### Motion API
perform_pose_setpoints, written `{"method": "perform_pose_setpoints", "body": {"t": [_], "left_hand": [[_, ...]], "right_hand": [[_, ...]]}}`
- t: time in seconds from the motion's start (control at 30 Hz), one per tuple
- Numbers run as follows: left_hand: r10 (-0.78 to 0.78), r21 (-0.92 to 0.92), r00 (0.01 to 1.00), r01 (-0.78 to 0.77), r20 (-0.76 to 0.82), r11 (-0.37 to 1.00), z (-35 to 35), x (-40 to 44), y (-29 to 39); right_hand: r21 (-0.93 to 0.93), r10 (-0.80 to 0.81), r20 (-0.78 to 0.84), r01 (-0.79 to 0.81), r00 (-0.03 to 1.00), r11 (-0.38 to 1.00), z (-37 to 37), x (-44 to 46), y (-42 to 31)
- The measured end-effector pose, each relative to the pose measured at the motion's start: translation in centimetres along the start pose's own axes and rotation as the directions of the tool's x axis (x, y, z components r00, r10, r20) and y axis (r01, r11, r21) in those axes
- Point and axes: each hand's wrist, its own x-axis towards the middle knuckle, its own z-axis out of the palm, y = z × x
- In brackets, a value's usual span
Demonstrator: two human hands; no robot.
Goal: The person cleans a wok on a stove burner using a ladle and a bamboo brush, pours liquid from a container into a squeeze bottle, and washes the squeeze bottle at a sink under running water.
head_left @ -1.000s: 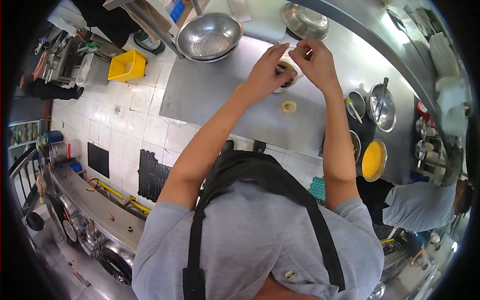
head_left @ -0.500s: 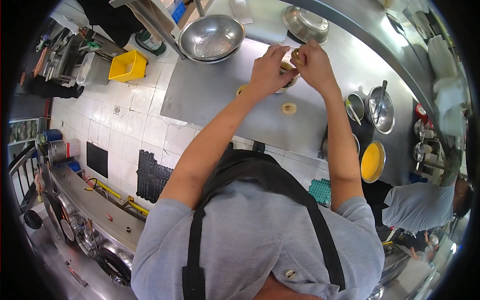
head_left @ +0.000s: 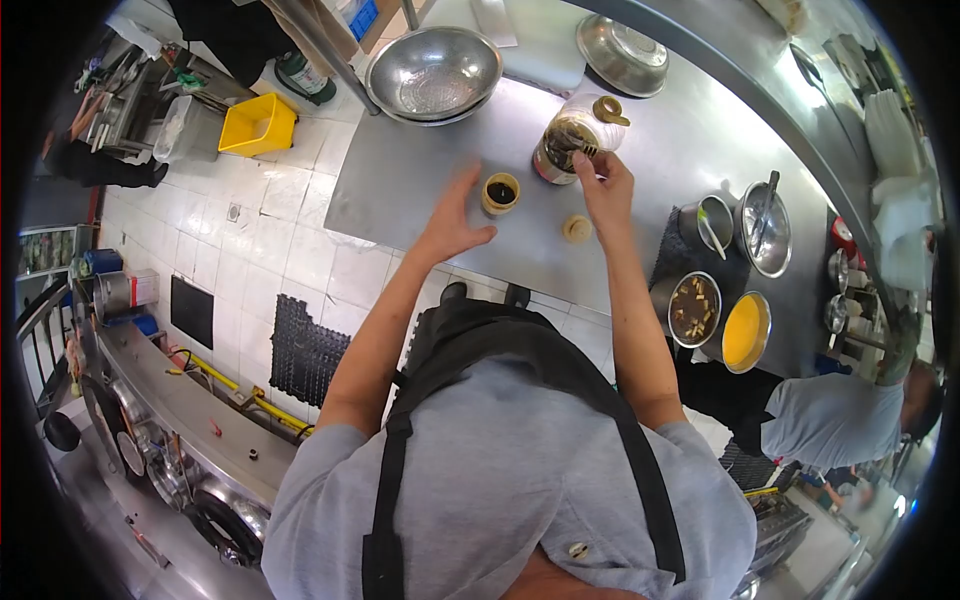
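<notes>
My left hand (head_left: 458, 225) is open, thumb and fingers spread, beside a small yellowish cup (head_left: 501, 205) holding dark liquid. A wide clear jar (head_left: 548, 165) with a red label and dark contents stands beyond my right hand (head_left: 607, 192). The fingertips of that hand are pinched together at the jar's near side, by a small dark striped piece; what they grip is hard to make out. A brownish ring-shaped cap with a tab (head_left: 610, 111) appears at the jar's far side. Below my right hand a round beige lid (head_left: 576, 229) lies on the steel table.
Stacked metal bowls (head_left: 433, 75) stand at the back left, and an upturned bowl (head_left: 625, 55) at the back. To the right are a pot of brown liquid with pieces (head_left: 694, 310), a bowl of yellow liquid (head_left: 746, 332) and a co-worker (head_left: 835, 410).
Both hands have come nearer to me and apart. My left hand has moved left beside the cup. The ring-shaped cap has left my right hand, and the jar's dark contents now show.
</notes>
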Motion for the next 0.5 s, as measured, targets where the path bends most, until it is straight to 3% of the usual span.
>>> {"method": "perform_pose_setpoints", "body": {"t": [0.07,0.2,0.3,0.43,0.5], "left_hand": [[-0.031,0.011,0.999,0.031,-0.008,0.999,1.6,-0.8,-1.9],[-0.040,-0.061,0.992,0.033,-0.119,0.998,5.2,0.6,-3.8],[-0.096,-0.115,0.984,0.080,-0.148,0.990,5.6,1.5,-3.5],[-0.046,-0.194,0.981,0.009,-0.186,0.981,4.9,1.5,-3.1],[0.030,-0.135,0.977,-0.060,-0.209,0.989,4.1,1.4,-3.1]], "right_hand": [[0.081,0.028,0.038,-0.031,0.999,0.996,1.5,0.4,1.6],[0.165,-0.136,0.010,0.132,0.991,0.977,2.6,2.3,-0.8],[0.245,-0.161,0.044,0.145,0.986,0.959,0.6,2.1,-5.6],[0.125,-0.181,0.246,0.154,0.952,0.980,-3.8,-0.3,-9.2],[-0.056,-0.116,0.334,0.143,0.935,0.988,-4.4,-2.4,-10.1]]}}
